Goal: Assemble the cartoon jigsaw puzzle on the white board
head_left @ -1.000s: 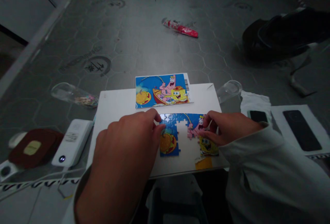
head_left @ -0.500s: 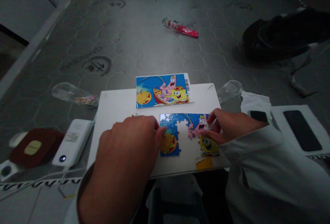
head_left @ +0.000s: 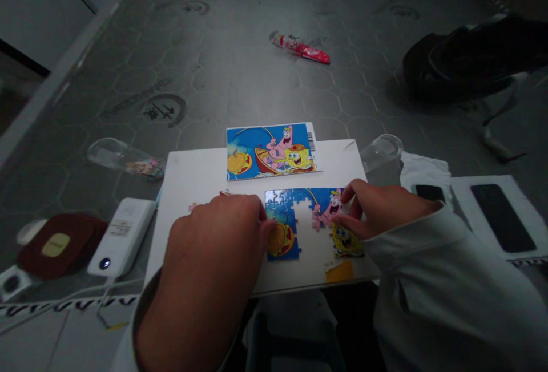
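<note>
A partly joined jigsaw puzzle (head_left: 282,239) lies on a white box (head_left: 194,175), with a gap in its middle. My left hand (head_left: 218,241) rests at the puzzle's left edge, thumb and fingers drawn together; its fingertips are partly hidden behind the hand. At the right edge my right hand (head_left: 377,209) touches the puzzle, thumb and index finger bent around its upper right part. Behind the puzzle is a printed picture card (head_left: 272,152). A few loose pieces (head_left: 192,206) show just beyond my left hand.
A clear container with small pieces (head_left: 124,158) lies left of the box, near a white power bank (head_left: 122,238) and brown case (head_left: 62,246). Rightward are a clear cup (head_left: 382,152), a phone box (head_left: 499,215) and a black bag (head_left: 471,61). A red packet (head_left: 302,48) lies farther back.
My left hand has shifted slightly right and down, showing more of the loose pieces behind it. My right hand has barely moved. The puzzle looks the same.
</note>
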{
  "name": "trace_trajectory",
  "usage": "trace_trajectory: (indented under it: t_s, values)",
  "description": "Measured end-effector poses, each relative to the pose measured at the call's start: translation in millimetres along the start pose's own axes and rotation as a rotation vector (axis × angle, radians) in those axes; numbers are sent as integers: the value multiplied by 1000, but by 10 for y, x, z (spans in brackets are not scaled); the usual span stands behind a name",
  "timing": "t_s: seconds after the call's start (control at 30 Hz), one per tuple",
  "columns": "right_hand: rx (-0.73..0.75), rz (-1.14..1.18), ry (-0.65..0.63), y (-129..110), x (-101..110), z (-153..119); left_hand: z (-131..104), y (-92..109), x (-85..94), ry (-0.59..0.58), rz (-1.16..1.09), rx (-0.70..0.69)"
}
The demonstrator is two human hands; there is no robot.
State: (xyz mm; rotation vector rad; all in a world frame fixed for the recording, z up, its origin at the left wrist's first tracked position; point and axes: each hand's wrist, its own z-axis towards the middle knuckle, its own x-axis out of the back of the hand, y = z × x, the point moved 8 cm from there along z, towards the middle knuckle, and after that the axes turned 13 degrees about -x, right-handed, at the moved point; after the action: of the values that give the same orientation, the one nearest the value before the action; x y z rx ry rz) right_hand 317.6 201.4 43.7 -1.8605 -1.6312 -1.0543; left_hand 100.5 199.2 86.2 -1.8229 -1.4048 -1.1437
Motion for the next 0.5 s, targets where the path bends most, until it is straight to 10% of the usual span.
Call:
trace_trajectory:
  t_s: [0.5]
  values:
    - [56, 31, 36, 40, 14, 75, 24, -53, 7, 17, -41, 5]
